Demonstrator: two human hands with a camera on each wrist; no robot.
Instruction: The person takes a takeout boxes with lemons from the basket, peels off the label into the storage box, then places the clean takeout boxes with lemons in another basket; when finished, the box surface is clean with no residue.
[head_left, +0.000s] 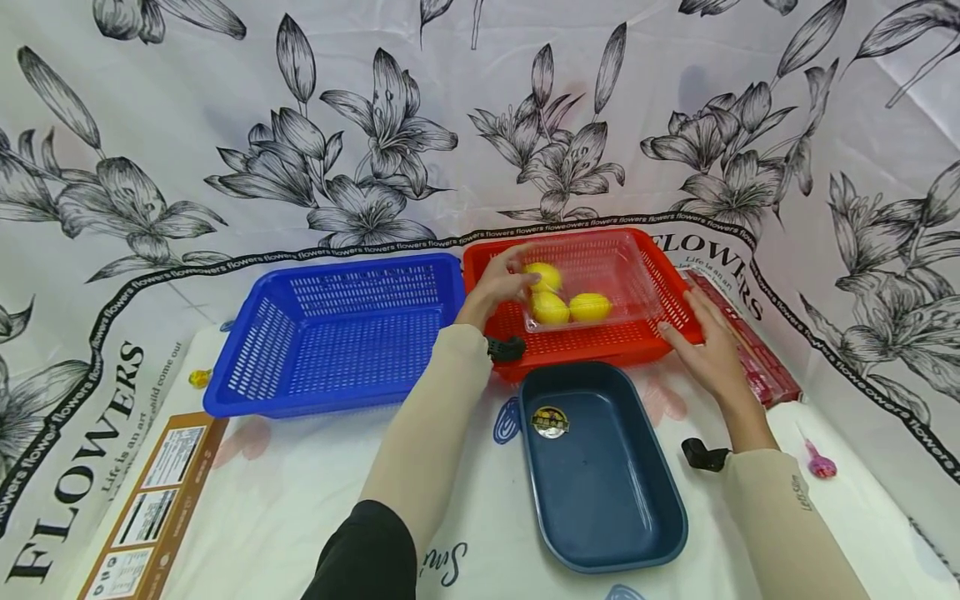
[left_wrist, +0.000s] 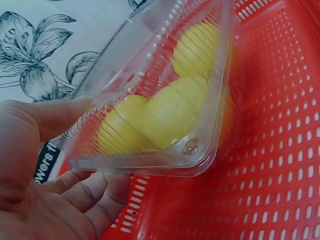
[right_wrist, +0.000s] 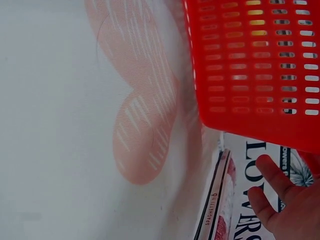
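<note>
My left hand (head_left: pixel 501 287) grips the left side of a clear plastic container (head_left: pixel 630 275), thumb on one side and fingers on the other. Three lemons (head_left: pixel 590 307) are bunched inside it, at the end nearest that hand; the left wrist view shows the lemons (left_wrist: pixel 172 112) through the ribbed wall. The container overlaps the inside of a red slotted basket (head_left: pixel 577 354) in the head view. My right hand (head_left: pixel 708 350) is at the basket's right front corner, fingers spread. In the right wrist view, straight fingers (right_wrist: pixel 272 172) show beside the red basket (right_wrist: pixel 240 95).
A blue slotted basket (head_left: pixel 337 362) stands left of the red one. In front is a dark blue tray (head_left: pixel 607 492) with a round gold sticker. A red spaghetti package (head_left: pixel 757 362) lies at right, near a pink lollipop (head_left: pixel 821 464). A brown box (head_left: pixel 161 500) lies at left.
</note>
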